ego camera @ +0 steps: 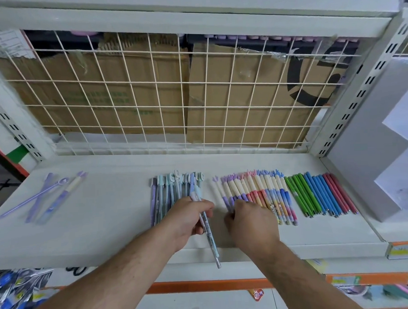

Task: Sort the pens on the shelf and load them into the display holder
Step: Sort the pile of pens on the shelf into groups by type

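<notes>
Left hand grips one pale blue pen between thumb and curled fingers; the pen runs from the hand toward the near side, and its tip projects past the near edge of the shelf. Right hand rests with fingers curled down over the near ends of the purple pens in the cream-capped pen row; whether it pinches one cannot be told. On the shelf, a row of blue and teal pens lies just left of the hands, partly under the left hand. Right of the cream-capped row lies a row of plain pens, grouped green, blue, then red. Three lilac pens lie crossed, well apart at far left. A wire grid closes the far side, with cardboard boxes behind it.
</notes>
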Available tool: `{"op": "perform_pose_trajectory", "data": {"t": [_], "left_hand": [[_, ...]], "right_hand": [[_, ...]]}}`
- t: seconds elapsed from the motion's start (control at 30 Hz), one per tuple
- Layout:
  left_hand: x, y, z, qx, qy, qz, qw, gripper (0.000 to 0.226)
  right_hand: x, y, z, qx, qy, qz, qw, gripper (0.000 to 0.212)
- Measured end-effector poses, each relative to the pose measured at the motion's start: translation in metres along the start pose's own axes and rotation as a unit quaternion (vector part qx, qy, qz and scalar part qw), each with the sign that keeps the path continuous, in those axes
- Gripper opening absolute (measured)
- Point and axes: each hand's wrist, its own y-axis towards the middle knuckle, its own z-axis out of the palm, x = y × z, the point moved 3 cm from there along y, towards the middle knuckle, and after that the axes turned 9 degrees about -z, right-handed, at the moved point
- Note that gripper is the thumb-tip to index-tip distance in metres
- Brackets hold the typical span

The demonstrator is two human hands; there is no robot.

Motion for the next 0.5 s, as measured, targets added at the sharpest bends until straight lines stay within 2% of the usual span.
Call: {"op": "perform_pose_trajectory", "data": {"t": [0.13, 0.2, 0.4, 0.5], "left_hand": [[0.001, 0.001, -0.001, 0.003, -0.003, -0.001, 1.000, 0.004], [0.001, 0.000, 0.000, 0.003, -0.005, -0.002, 1.000, 0.005], [-0.001, 0.001, 0.000, 0.015, -0.006, 0.000, 1.000, 0.008], [-0.001, 0.002, 0.000, 0.023, -0.009, 0.007, 1.000, 0.007]], "right_hand": [[-0.012, 0.001, -0.003, 0.023, -0.024, 0.033, 0.999, 0.023], [-0.016, 0.002, -0.002, 0.035, -0.022, 0.042, 0.998, 0.017], [-0.012, 0.000, -0.002, 0.018, -0.015, 0.048, 0.999, 0.022], [-0.005, -0.001, -0.004, -0.015, 0.117, 0.034, 0.993, 0.035]]}}
